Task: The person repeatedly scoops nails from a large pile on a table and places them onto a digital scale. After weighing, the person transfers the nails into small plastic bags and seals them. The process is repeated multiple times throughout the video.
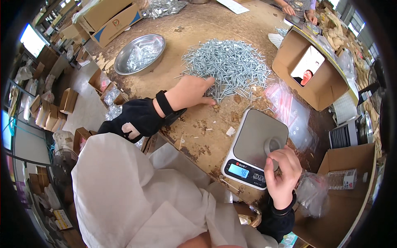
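Observation:
My left hand, with a black band at the wrist, reaches to the near left edge of a heap of silvery screws. Its thumb and forefinger are spread apart, and nothing shows between them. At the right, the curled fingers of my right hand pinch the near rim of a small round metal cup. The cup is at the right side of the grey plate of a white digital scale, whose display is lit. What the cup holds cannot be made out.
Clear zip bags lie right of the scale. A metal bowl with filled bags stands far left, by a cardboard box. A phone leans in an open carton. Another person's hands work at the far right.

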Available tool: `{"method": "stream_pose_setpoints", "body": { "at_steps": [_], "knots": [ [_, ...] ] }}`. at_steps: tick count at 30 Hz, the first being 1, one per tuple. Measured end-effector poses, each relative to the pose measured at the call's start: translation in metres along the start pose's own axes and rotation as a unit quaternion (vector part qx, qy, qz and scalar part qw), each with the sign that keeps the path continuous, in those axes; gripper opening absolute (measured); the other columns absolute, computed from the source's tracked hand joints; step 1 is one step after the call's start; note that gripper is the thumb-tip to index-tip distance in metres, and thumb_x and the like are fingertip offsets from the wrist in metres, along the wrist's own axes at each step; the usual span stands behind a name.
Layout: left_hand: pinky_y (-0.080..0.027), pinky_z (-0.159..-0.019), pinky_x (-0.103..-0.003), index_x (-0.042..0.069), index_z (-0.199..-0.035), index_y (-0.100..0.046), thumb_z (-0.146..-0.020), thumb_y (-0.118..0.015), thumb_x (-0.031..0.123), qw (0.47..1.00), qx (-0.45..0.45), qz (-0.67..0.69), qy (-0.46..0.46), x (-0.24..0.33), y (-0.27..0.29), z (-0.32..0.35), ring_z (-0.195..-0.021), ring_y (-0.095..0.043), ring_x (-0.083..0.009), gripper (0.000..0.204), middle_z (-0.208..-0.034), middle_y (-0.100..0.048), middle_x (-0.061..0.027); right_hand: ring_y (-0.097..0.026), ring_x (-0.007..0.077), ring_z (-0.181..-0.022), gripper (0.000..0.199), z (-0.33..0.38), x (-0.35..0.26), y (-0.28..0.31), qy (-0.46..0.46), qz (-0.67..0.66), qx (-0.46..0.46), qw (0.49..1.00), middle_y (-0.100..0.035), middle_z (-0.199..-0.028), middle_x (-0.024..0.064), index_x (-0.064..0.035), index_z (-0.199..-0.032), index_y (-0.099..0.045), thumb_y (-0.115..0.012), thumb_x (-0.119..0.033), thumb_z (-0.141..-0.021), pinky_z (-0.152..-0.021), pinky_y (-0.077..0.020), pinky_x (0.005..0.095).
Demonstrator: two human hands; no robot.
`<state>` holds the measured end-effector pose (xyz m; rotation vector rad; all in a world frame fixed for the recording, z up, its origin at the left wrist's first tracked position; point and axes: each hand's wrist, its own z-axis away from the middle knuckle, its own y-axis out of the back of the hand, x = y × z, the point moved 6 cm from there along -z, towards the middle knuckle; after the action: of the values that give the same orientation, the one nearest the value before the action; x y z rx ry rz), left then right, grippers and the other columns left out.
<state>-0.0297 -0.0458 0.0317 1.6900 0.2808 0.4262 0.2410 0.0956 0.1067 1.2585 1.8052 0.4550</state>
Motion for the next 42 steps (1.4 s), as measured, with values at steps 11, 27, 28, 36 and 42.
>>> {"method": "stream_pose_setpoints", "body": {
  "at_steps": [11, 27, 28, 36, 42],
  "knots": [
    [-0.049, -0.054, -0.042, 0.006, -0.095, -0.057, -0.083, -0.064, 0.02, 0.991, 0.041, -0.07, -0.103, 0.016, -0.01, -0.008, -0.064, -0.064, -0.0309, 0.02, -0.07, -0.061, -0.0117, -0.063, 0.0294, -0.073, 0.008, 0.0, 0.001, -0.001, 0.016, 0.021, -0.01, 1.0, -0.063, -0.077, 0.0085, -0.0053, -0.083, -0.064, -0.068, -0.005, -0.076, -0.085, -0.0527, 0.0477],
    [-0.043, -0.063, -0.038, 0.001, -0.104, -0.057, -0.094, -0.06, 0.016, 0.948, -0.013, 0.291, -0.127, 0.051, 0.038, -0.048, -0.065, -0.055, -0.0275, 0.018, -0.071, -0.057, -0.0152, -0.049, 0.0397, -0.119, 0.068, 0.003, 0.056, 0.005, -0.1, 0.008, -0.059, 0.993, -0.055, -0.126, 0.0206, 0.0021, -0.132, -0.049, -0.076, -0.012, -0.072, -0.103, -0.0382, 0.0449],
    [-0.043, -0.063, -0.037, 0.001, -0.106, -0.057, -0.094, -0.06, 0.016, 0.932, -0.039, 0.329, -0.146, 0.065, 0.04, -0.053, -0.065, -0.053, -0.0257, 0.019, -0.072, -0.057, -0.0141, -0.049, 0.0396, -0.12, 0.069, 0.008, 0.063, -0.001, -0.112, -0.013, -0.069, 0.991, -0.056, -0.127, 0.0203, 0.0021, -0.133, -0.048, -0.077, -0.013, -0.072, -0.103, -0.0381, 0.0448],
    [-0.046, -0.064, -0.038, 0.003, -0.105, -0.059, -0.093, -0.062, 0.019, 0.858, -0.074, 0.409, -0.301, 0.162, 0.024, -0.051, -0.072, -0.061, -0.0285, 0.021, -0.08, -0.061, -0.013, -0.053, 0.0377, -0.117, 0.063, 0.008, 0.051, -0.016, -0.091, -0.036, -0.111, 0.989, -0.061, -0.122, 0.0183, 0.0, -0.125, -0.056, -0.081, -0.018, -0.07, -0.108, -0.0323, 0.0521],
    [-0.047, -0.059, -0.035, 0.011, -0.113, -0.057, -0.083, -0.074, 0.028, 0.899, -0.039, 0.319, -0.299, 0.172, 0.018, -0.038, -0.07, -0.064, -0.0245, 0.039, -0.078, -0.06, -0.0057, -0.054, 0.0374, -0.117, 0.064, 0.008, 0.049, -0.019, -0.097, -0.044, -0.117, 0.987, -0.061, -0.12, 0.0194, 0.0003, -0.125, -0.056, -0.082, -0.018, -0.069, -0.11, -0.031, 0.0551]
  ]
}}
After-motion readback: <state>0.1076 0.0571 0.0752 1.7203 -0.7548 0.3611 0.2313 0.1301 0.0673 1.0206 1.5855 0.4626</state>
